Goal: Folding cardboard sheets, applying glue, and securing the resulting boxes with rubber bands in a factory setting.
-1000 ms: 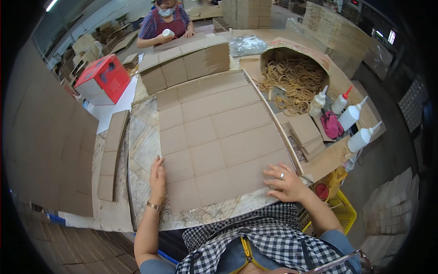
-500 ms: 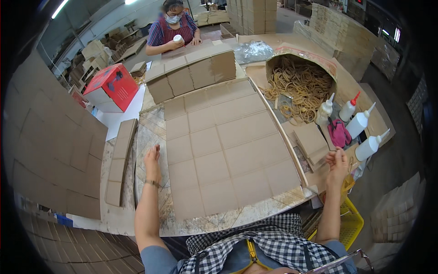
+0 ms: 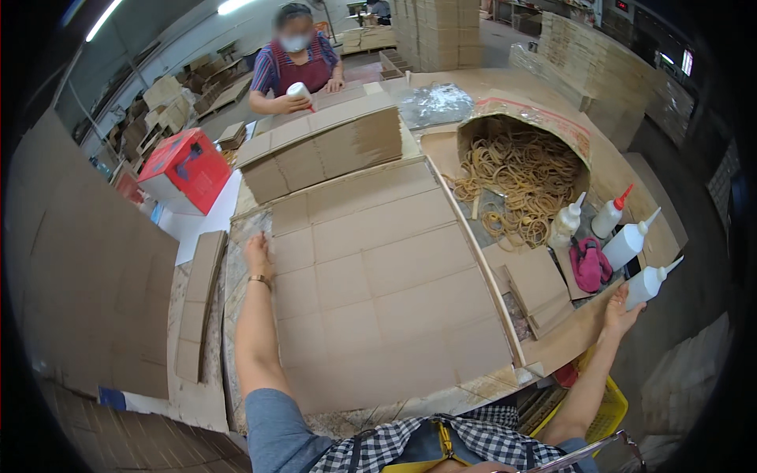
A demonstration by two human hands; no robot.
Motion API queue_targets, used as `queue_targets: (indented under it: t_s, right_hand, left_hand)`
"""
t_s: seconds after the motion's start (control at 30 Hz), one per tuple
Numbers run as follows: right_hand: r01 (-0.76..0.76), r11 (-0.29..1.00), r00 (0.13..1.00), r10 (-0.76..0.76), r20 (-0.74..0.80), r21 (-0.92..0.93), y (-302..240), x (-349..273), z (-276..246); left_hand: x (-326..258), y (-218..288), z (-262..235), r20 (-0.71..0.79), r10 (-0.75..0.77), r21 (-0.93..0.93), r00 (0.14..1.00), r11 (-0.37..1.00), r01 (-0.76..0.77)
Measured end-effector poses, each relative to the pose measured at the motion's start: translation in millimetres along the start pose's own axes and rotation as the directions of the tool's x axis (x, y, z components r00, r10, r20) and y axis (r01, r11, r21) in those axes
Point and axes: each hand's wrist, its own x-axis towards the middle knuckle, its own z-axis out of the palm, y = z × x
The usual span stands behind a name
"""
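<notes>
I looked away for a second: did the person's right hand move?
Yes. The right hand went rightward, from over the cardboard sheet, past the wooden strip, to a white bottle.

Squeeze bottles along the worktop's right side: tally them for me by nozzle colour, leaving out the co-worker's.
Pale-nozzled bottles: 3, the nearest one at the right hand
Red-nozzled bottle: 1
Total: 4
</notes>
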Motion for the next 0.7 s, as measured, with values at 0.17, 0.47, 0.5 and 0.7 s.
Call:
queue_targets:
  t_s: [0.17, 0.47, 0.5, 0.7]
  right_hand:
    - [0.286, 0.955, 0.913, -0.248, -0.323, 0.076, 42, 0, 56]
    - [0.174, 0.801, 0.981, -0.189, -0.033, 0.572, 39, 9, 20]
    - [0.168, 0.793, 0.981, -0.193, -0.02, 0.585, 40, 11, 22]
    - [0.226, 0.881, 0.968, -0.251, 0.007, 0.415, 28, 29, 5]
  left_hand:
    - [16, 2, 31, -0.011, 0.039, -0.037, 0.999, 0.999, -0.039]
    - [21, 12, 55, 0.045, -0.011, 0.106, 0.999, 0.994, 0.007]
    - [21, 12, 50, 0.037, -0.028, 0.093, 0.999, 0.995, 0.024]
    - [6, 0, 32, -0.009, 0.126, 0.109, 0.992, 0.986, -0.124]
